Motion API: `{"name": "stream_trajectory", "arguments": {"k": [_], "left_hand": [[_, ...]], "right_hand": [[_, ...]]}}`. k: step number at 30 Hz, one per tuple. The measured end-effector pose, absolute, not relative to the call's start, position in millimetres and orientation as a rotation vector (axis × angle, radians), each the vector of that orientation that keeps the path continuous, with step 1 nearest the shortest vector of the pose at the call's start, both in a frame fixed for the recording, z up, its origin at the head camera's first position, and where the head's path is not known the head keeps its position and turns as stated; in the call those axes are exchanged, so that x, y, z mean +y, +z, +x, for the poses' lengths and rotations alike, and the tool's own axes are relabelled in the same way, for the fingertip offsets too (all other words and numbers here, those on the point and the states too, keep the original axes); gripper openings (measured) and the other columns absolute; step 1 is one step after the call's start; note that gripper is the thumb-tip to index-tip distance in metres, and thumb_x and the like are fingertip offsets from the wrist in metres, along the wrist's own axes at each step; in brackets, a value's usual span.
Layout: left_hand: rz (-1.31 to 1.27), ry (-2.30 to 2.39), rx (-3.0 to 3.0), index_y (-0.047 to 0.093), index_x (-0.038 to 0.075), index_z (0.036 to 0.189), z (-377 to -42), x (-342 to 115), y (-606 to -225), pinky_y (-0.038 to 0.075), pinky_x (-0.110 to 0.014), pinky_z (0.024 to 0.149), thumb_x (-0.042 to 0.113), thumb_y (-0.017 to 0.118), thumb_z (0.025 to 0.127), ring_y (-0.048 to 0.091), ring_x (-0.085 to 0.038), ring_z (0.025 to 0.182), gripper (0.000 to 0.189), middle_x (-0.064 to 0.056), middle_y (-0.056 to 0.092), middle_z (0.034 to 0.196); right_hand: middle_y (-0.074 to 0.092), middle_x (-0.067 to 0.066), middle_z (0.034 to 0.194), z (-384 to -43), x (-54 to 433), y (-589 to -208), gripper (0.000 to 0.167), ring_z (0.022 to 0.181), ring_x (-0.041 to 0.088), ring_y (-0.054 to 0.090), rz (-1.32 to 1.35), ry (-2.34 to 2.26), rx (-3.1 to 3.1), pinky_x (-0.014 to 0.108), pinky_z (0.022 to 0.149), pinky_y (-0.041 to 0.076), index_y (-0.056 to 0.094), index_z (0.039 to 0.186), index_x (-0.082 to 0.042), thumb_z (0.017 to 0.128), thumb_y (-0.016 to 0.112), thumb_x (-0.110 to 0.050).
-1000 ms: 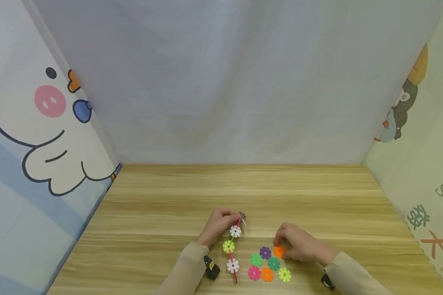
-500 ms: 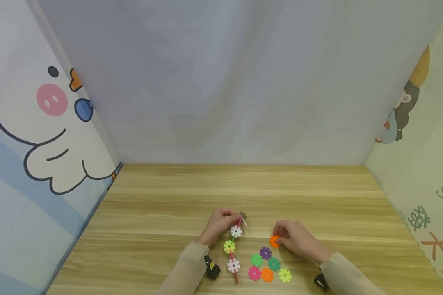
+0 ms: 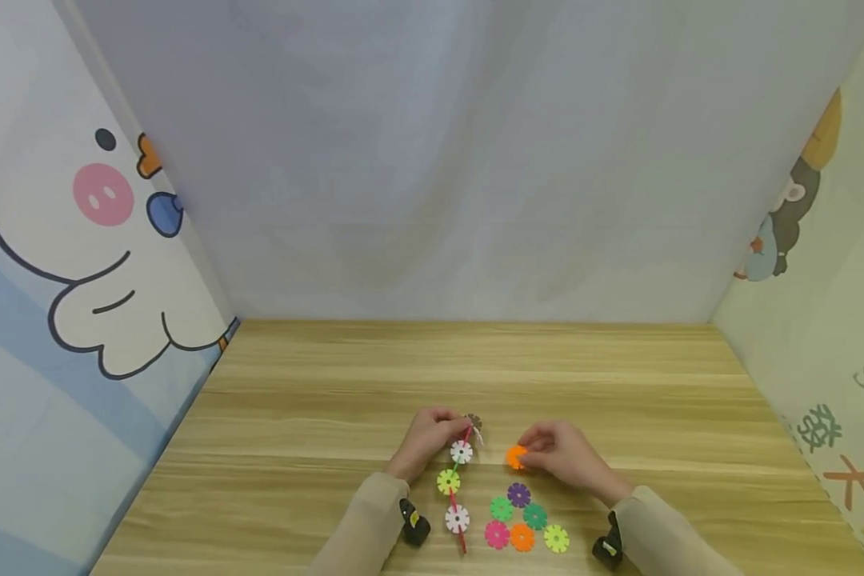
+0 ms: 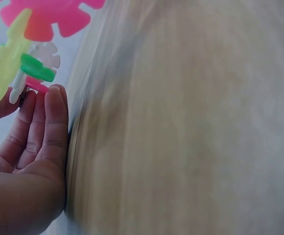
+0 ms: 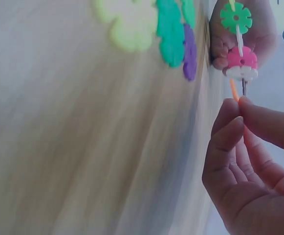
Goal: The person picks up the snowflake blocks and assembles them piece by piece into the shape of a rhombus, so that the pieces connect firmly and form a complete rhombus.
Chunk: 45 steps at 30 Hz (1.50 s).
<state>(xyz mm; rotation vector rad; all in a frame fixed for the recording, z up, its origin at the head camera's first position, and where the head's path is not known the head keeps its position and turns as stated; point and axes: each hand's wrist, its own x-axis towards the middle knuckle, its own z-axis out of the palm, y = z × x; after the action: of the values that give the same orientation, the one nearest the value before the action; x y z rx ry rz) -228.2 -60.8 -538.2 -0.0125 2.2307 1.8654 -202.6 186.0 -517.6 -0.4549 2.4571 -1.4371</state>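
Note:
My left hand (image 3: pixel 426 440) pinches the far end of a chain of slotted snowflake discs. The chain runs toward me, its white (image 3: pixel 462 452) and yellow-green (image 3: pixel 449 482) discs lying face up and pink, green and red ones seen edge-on. At the far end a grey-brown disc (image 3: pixel 474 421) shows past the fingertips. My right hand (image 3: pixel 569 456) pinches an orange snowflake disc (image 3: pixel 515 457) between thumb and fingertips, a short way right of the chain. In the right wrist view that orange disc (image 5: pixel 234 90) appears edge-on, with the left hand (image 5: pixel 259 29) beyond it.
Several loose discs lie on the wooden table (image 3: pixel 295 384) between the chain and the right forearm: purple (image 3: pixel 518 494), green (image 3: pixel 502 508), teal (image 3: pixel 535 516), pink (image 3: pixel 498 534), another orange (image 3: pixel 522 537) and yellow-green (image 3: pixel 557 538). A pale curtain (image 3: pixel 432 200) hangs behind the table.
My right hand has lifted the orange disc out of the loose group and carried it left and away from me, toward the chain's far end. The left hand has stayed in place.

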Motion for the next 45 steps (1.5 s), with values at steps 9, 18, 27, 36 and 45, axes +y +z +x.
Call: {"name": "stream_trajectory", "arguments": {"k": [9, 18, 27, 36, 45], "left_hand": [[-0.005, 1.884, 2.234, 0.068, 0.002, 0.080, -228, -59, -539, 0.045, -0.027, 0.065, 0.021, 0.073, 0.083, 0.054, -0.013, 0.071, 0.019, -0.002, 0.062, 0.078], [-0.027, 1.856, 2.250, 0.069, 0.005, 0.078, -230, -60, -540, 0.044, -0.028, 0.066, 0.022, 0.072, 0.084, 0.053, -0.013, 0.072, 0.018, -0.001, 0.063, 0.078], [-0.021, 1.868, 2.245, 0.069, 0.005, 0.078, -231, -60, -542, 0.044, -0.028, 0.066, 0.023, 0.072, 0.084, 0.054, -0.013, 0.072, 0.019, -0.002, 0.063, 0.078], [-0.025, 1.880, 2.230, 0.069, 0.004, 0.078, -230, -60, -541, 0.046, -0.027, 0.065, 0.022, 0.073, 0.084, 0.056, -0.014, 0.072, 0.019, -0.002, 0.064, 0.079], [0.004, 1.880, 2.236, 0.069, 0.004, 0.078, -229, -60, -540, 0.044, -0.027, 0.064, 0.021, 0.072, 0.085, 0.053, -0.013, 0.071, 0.019, -0.001, 0.063, 0.077]], "right_hand": [[0.067, 0.003, 0.086, -203, 167, -519, 0.023, 0.079, 0.019, 0.063, -0.437, -1.484, 2.390, 0.030, 0.070, 0.052, 0.066, 0.097, -0.002, 0.078, 0.077, -0.011], [0.066, 0.005, 0.084, -203, 155, -517, 0.025, 0.077, 0.019, 0.063, -0.405, -1.530, 2.358, 0.031, 0.066, 0.053, 0.065, 0.099, 0.001, 0.079, 0.076, -0.007], [0.065, 0.006, 0.081, -204, 149, -517, 0.021, 0.069, 0.020, 0.063, -0.375, -1.557, 2.291, 0.032, 0.061, 0.053, 0.064, 0.099, 0.002, 0.081, 0.073, -0.004], [0.066, 0.008, 0.080, -204, 146, -516, 0.019, 0.069, 0.022, 0.064, -0.304, -1.601, 2.220, 0.035, 0.062, 0.054, 0.064, 0.100, 0.004, 0.084, 0.070, -0.002], [0.068, 0.014, 0.081, -202, 141, -510, 0.016, 0.070, 0.025, 0.066, -0.175, -1.676, 2.134, 0.036, 0.064, 0.055, 0.064, 0.102, 0.010, 0.087, 0.065, 0.003]]}}
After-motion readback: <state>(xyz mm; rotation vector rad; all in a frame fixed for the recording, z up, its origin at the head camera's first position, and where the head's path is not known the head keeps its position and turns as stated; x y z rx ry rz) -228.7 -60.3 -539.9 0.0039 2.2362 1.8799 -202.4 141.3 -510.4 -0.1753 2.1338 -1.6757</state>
